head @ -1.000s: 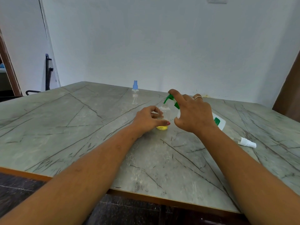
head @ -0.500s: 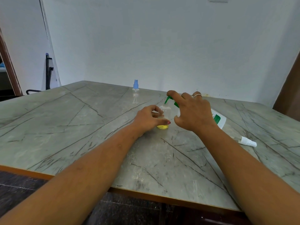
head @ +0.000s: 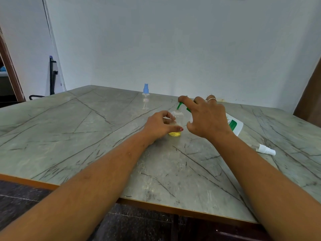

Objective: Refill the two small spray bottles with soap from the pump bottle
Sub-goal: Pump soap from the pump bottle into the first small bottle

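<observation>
Grey marble-patterned table top (head: 83, 136) with a thin orange front edge runs back to a plain white wall (head: 173, 49). Near its middle stands the uncapped small clear plastic spray bottle (head: 179, 117), upright, with a little yellow soap (head: 174, 134) in its bottom. The left hand (head: 159, 126) grips its lower body, thumb across the front. The green pump spout (head: 178, 105) sits just above the open neck. The right hand (head: 206, 117) grasps the top of the tilted white pump bottle (head: 235, 126), forefinger lying over the spout. Towards the far edge stands a second clear spray bottle with a blue sprayer (head: 145, 99), apart from both hands. A white sprayer cap (head: 265, 150) lies on its side near the right forearm. Table surface stretches wide to the left, and between the forearms down to the front edge.
</observation>
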Available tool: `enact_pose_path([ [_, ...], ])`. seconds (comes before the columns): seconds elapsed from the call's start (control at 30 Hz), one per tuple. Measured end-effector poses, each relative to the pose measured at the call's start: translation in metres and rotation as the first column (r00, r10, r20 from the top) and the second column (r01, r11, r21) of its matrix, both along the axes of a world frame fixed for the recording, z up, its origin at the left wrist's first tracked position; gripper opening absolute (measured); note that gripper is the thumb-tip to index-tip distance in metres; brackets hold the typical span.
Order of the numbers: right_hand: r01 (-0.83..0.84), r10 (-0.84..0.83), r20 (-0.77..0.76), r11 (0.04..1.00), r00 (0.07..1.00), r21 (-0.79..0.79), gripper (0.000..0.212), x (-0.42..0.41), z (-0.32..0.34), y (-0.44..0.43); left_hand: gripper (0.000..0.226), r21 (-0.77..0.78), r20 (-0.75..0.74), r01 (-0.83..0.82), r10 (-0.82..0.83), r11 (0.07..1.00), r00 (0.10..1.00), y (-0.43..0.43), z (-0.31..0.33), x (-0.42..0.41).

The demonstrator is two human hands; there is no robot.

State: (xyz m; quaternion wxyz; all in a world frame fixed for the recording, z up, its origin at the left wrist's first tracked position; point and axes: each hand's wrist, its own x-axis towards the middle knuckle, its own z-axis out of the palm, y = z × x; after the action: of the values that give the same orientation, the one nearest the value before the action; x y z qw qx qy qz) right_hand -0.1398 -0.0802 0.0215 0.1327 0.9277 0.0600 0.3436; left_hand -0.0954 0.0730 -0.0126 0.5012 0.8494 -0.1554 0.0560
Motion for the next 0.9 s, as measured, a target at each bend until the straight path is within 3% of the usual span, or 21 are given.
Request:
enact_pose_path([
  [0.13, 0.008, -0.008, 0.001, 1.000, 1.000, 0.027, 0.077, -0.0011, 0.0009, -0.0002, 0.043, -0.006, 0.007, 0.009, -0.009, 1.000, 1.000, 0.0008, -0.0009, 0.0018],
  [0.9, 0.041, -0.013, 0.164, 0.985, 0.986, -0.167, 0.080, 0.0026, -0.0029, -0.0049, 0.043, 0.007, 0.030, 0.007, -0.007, 1.000, 1.000, -0.0001, -0.0047, 0.0084],
])
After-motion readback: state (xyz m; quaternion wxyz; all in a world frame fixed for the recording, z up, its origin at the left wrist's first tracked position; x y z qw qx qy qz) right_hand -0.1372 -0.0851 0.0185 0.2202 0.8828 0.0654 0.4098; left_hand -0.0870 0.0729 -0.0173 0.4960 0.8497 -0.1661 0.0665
